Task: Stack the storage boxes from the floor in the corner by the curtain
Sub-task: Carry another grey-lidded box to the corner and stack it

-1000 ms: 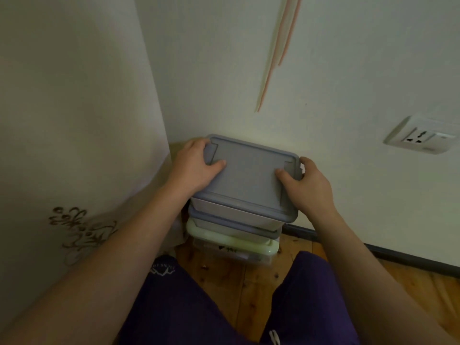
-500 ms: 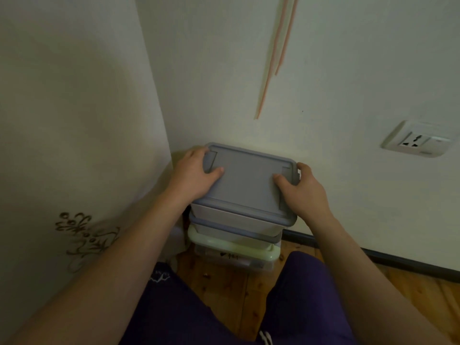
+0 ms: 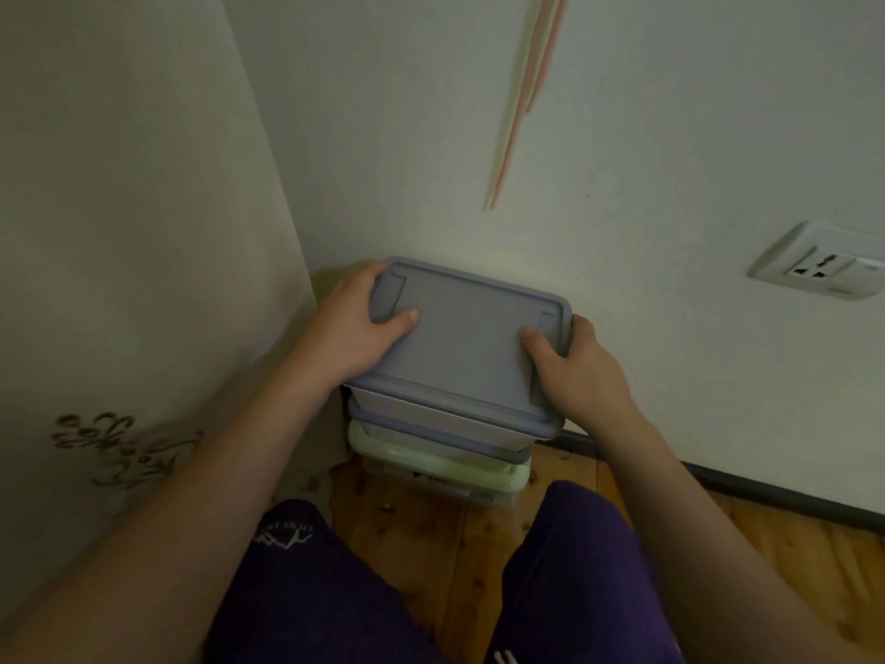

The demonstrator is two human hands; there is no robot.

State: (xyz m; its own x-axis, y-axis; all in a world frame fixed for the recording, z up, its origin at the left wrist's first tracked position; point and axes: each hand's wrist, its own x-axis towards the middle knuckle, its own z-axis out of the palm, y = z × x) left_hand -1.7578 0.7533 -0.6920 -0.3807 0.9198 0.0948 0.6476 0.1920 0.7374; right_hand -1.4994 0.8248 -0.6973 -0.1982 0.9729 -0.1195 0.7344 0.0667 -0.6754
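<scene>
Little has shifted since the earlier frame: your hands keep the same grip on the top box, which sits a touch lower in the picture than a second ago, with the wall socket lower at the right edge too.

You hold the grey-lidded top box at centre frame with both hands. Your left hand wraps its left end, thumb lying on the lid and fingers curled over the far corner. Your right hand clamps the right end, thumb on the lid, fingers bent around the side. Both hands are closed on that box.

Under it sits a second grey-lidded box, and below that a green-lidded box with clear walls standing on the wooden floor. You cannot tell whether the top box rests fully on the one beneath.

That stack stands in the corner, against the white wall and just beside the pale curtain filling the left of the frame. A wall socket shows at the right edge, and your purple trousers fill the bottom.
</scene>
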